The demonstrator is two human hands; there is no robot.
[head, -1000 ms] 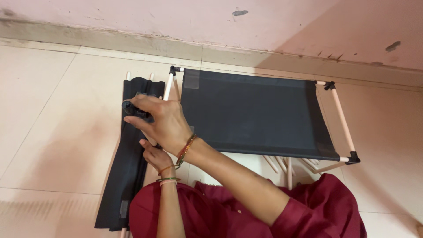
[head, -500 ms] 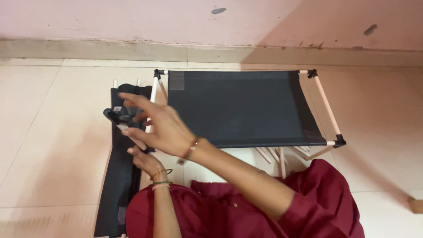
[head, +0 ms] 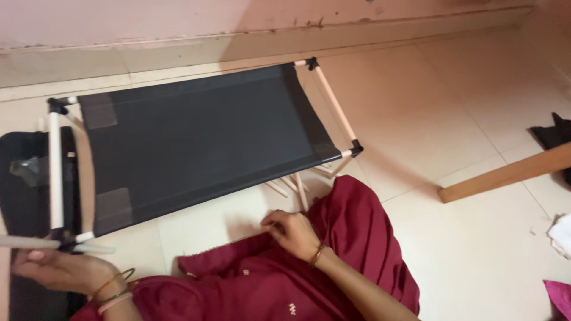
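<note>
A black fabric shelf panel [head: 202,139] is stretched on a frame of white rods [head: 55,172] with black corner joints [head: 356,148], standing on the tiled floor. My left hand [head: 59,270], with bangles on the wrist, is at the lower left, fingers curled around a loose white rod [head: 89,248] by the frame's near left corner. My right hand [head: 292,232] rests on my maroon garment [head: 351,249], fingers bent and holding nothing, just below several loose white rods [head: 291,185] lying under the frame.
A second black fabric piece [head: 24,178] lies on the floor left of the frame. A wooden bar [head: 505,175] juts in from the right, with a dark cloth [head: 553,134] behind it and a white rag [head: 562,235] below. The wall base runs along the top.
The view has swung right. My right hand left the black fabric at the left and came down onto my garment. My left hand now grips a white rod at the frame's corner.
</note>
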